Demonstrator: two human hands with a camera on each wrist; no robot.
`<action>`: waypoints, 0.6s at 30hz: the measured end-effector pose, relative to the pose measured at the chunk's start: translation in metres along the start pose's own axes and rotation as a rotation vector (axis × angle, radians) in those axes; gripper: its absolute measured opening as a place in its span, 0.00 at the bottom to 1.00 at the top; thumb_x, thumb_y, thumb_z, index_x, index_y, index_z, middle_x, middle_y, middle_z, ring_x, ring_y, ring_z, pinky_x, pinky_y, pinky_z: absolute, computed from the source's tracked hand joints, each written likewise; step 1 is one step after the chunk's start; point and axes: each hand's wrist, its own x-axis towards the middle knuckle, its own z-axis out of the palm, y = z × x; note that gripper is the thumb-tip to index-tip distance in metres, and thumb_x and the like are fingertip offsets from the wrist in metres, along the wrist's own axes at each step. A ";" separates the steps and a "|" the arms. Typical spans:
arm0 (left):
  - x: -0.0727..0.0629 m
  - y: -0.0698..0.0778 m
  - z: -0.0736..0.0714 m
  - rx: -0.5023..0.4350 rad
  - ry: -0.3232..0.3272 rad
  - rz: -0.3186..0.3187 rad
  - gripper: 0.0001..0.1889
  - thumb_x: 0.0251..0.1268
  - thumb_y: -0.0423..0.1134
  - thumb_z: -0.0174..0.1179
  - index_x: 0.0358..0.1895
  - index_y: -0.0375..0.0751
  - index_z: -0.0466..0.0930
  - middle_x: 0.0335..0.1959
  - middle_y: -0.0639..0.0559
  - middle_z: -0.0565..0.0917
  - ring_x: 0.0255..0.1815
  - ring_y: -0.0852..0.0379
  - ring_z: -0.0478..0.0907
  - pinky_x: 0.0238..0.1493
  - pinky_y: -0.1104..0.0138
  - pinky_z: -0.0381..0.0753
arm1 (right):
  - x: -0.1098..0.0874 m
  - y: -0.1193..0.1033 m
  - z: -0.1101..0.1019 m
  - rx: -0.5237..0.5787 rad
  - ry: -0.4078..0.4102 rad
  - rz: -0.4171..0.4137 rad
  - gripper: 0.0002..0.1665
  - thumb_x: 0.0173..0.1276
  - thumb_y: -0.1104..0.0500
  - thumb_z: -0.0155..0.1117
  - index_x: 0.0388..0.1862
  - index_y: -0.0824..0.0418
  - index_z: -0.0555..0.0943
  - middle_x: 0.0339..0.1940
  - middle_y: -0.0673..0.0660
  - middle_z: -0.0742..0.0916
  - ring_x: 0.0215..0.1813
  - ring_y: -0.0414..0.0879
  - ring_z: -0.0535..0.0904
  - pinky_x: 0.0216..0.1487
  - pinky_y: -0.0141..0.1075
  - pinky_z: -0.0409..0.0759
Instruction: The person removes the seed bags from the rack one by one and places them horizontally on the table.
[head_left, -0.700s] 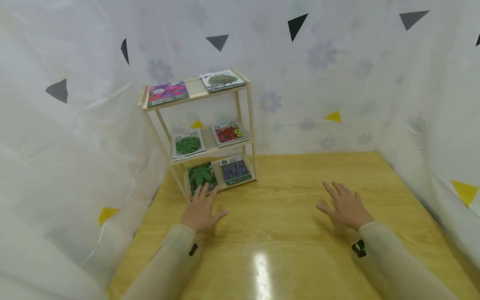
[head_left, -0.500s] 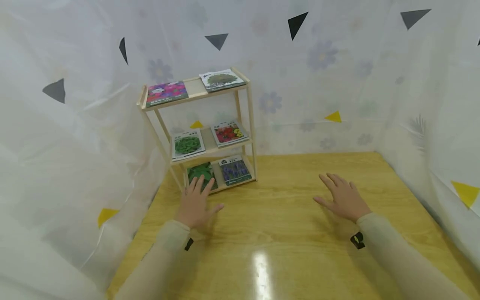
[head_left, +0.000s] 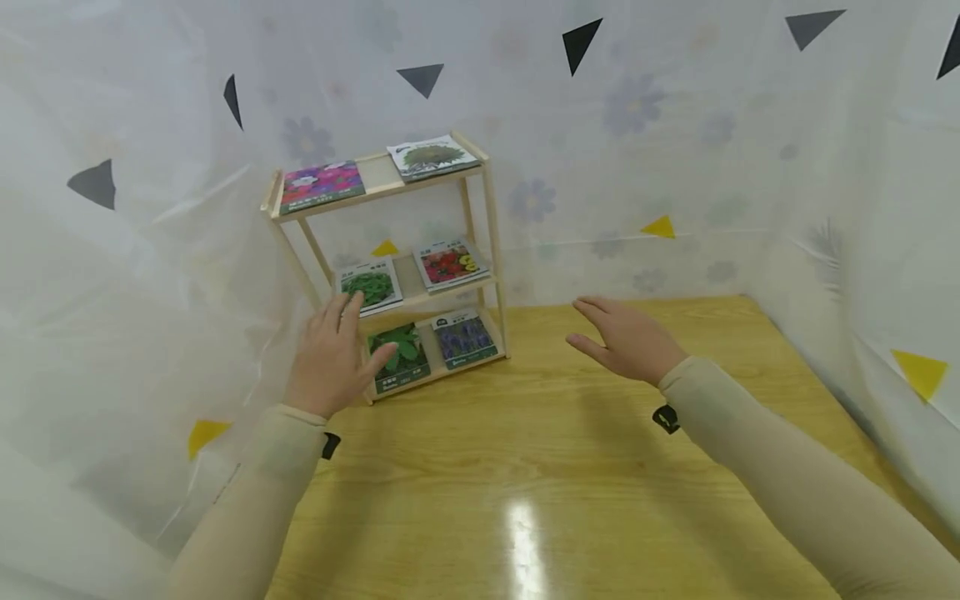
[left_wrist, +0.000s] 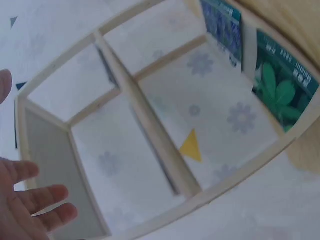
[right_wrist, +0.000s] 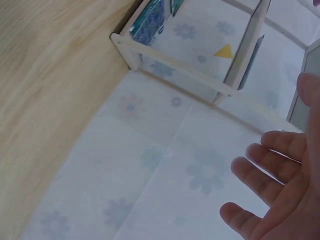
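A three-tier wooden shelf rack (head_left: 491, 229) stands at the back left of the table, two seed packets on each tier. On top lie a pink-purple flower packet (head_left: 324, 183) and a white packet with a bushy plant (head_left: 432, 157). The middle tier bears a green-leaf packet (head_left: 378, 283) and a red-flower packet (head_left: 452, 265). Below are a large-leaf packet (head_left: 401, 357) and a lavender-coloured flower packet (head_left: 464, 338). My left hand (head_left: 327, 357), fingers spread, is raised before the rack's left side, overlapping the green-leaf packet. My right hand (head_left: 628, 337) hovers right of the rack, fingers extended. Both hold nothing.
The yellow wood-grain table (head_left: 480, 467) reaches back to a white sheet (head_left: 570, 150) printed with flowers and triangles. The sheet also hangs close along the left and right sides. A dark band (head_left: 666, 419) sits at the right wrist.
Both hands have risen and moved forward toward the rack. The left has shifted left and the right has come inward to the left. The packets stay where they were; the head view has shifted slightly.
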 end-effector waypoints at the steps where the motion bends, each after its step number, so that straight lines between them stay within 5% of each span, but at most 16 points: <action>1: 0.003 -0.003 -0.007 0.003 0.030 -0.003 0.46 0.64 0.64 0.54 0.75 0.36 0.51 0.68 0.31 0.63 0.67 0.33 0.61 0.64 0.39 0.60 | 0.008 -0.006 -0.004 0.010 -0.003 -0.012 0.40 0.72 0.40 0.53 0.72 0.64 0.64 0.69 0.63 0.71 0.66 0.59 0.70 0.64 0.53 0.68; 10: 0.025 -0.023 -0.052 0.025 0.264 -0.002 0.43 0.63 0.59 0.57 0.70 0.28 0.59 0.64 0.29 0.67 0.63 0.32 0.64 0.61 0.40 0.63 | 0.066 -0.051 -0.034 0.011 -0.022 -0.102 0.38 0.75 0.39 0.48 0.73 0.63 0.63 0.69 0.62 0.71 0.67 0.56 0.70 0.65 0.51 0.68; 18: 0.045 -0.032 -0.068 0.063 0.339 0.044 0.43 0.65 0.62 0.51 0.68 0.26 0.61 0.63 0.28 0.66 0.60 0.30 0.64 0.58 0.40 0.64 | 0.099 -0.087 -0.053 0.038 -0.047 -0.114 0.38 0.75 0.38 0.47 0.75 0.59 0.61 0.68 0.61 0.72 0.64 0.55 0.72 0.61 0.51 0.72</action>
